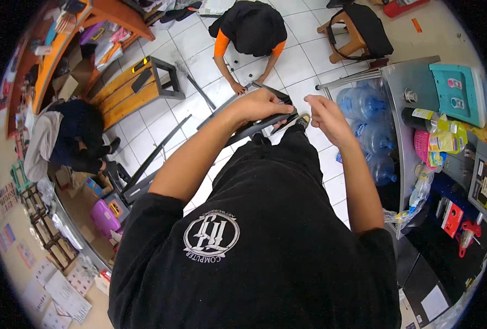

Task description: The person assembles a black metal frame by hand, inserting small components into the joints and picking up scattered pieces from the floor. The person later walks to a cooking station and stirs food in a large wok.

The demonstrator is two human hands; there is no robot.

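A dark, elongated part (257, 126) is held above the tiled floor (298, 77), at the centre of the scene and just beyond the wearer's body. Its outline is smooth and slightly curved; its full extent is partly hidden by the left forearm, and whether it is joined to the dark bars (149, 159) on the near left cannot be told. It is judged to be stiff and of moderate weight, perhaps metal or hard plastic, not readily broken but possibly slippery where the surface is smooth. A hold around its narrow section is best taken, with a second support toward the other end if it proves long.

The part is gripped near its right end by the left hand (260, 106), the thumb laid along the top and the fingers wrapped beneath. The right hand (329, 119) is raised to the right, apart from the part, its fingers loosely curled; whether anything small is pinched there cannot be told. On the far side, a crouching co-worker (251, 27) is seen with both hands lowered near the floor.
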